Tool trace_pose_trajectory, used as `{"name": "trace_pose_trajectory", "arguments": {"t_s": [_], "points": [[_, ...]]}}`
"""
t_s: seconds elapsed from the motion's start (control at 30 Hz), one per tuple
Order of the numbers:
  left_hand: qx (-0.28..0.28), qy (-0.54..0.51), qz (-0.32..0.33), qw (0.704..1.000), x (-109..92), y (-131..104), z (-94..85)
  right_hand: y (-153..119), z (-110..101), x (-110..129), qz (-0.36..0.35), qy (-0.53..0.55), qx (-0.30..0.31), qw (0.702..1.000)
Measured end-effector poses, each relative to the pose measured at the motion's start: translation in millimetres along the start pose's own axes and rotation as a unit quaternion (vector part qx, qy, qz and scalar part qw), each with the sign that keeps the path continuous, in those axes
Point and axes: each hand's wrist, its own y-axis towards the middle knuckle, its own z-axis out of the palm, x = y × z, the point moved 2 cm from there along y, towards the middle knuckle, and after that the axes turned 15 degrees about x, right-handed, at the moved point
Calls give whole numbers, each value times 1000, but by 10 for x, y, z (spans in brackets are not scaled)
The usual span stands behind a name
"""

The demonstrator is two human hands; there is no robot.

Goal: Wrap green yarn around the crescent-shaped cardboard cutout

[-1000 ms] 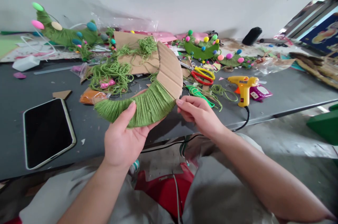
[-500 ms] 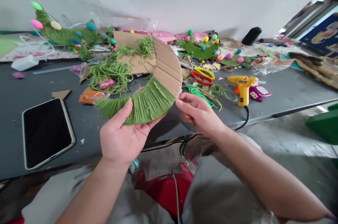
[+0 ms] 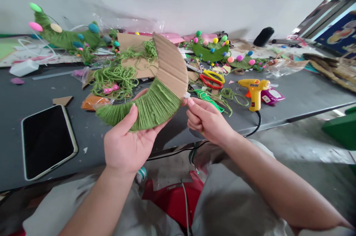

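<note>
My left hand [image 3: 129, 137] grips a cardboard crescent [image 3: 174, 65], thumb in front and fingers behind. Green yarn [image 3: 147, 108] is wound closely round its lower left part, while the upper right part is bare brown cardboard. At the crescent's right edge, my right hand [image 3: 207, 119] is closed in a pinch. A small white piece [image 3: 187, 95] shows at those fingertips, close against the cardboard; what it is made of I cannot tell. Behind the crescent lies a tangle of loose green yarn [image 3: 116, 80] on the table.
A yellow glue gun [image 3: 254, 91] stands at right, its cord running over the table edge. Scissors [image 3: 211, 78] lie behind my right hand. A phone [image 3: 48, 141] is at left. Decorated green crescents [image 3: 69, 37] with coloured balls stand along the wall.
The crescent has shifted slightly left and turned a little. My right hand stays pinched at its edge, and more of the white piece shows between the fingertips and the cardboard.
</note>
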Motion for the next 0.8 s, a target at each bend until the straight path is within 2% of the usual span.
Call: {"name": "trace_pose_trajectory", "arguments": {"t_s": [0.17,0.33,0.5,0.57,0.6,0.67,0.73,0.8], "points": [[-5,-5,-11,1000,4,-1,-16,-1,-48,-33,-12,-40,-28,999],[-15,29,-24,999,4,-2,-111,-2,-35,-45,-25,-61,-38,997],[-67,133,59,987,-65,21,-170,-16,-34,-30,-58,-67,-51,995],[-86,228,128,961,-115,6,-138,-23,-55,-14,-61,-69,-56,994],[-98,290,173,936,-143,-15,-112,-28,-66,-2,-61,-71,-59,994],[-103,427,251,862,-186,-74,-44,-37,-82,26,-61,-73,-62,994],[-68,535,257,802,-178,-125,14,-46,-81,49,-58,-76,-62,993],[-13,584,194,788,-119,-154,31,-54,-59,55,-44,-83,-54,994]]}}
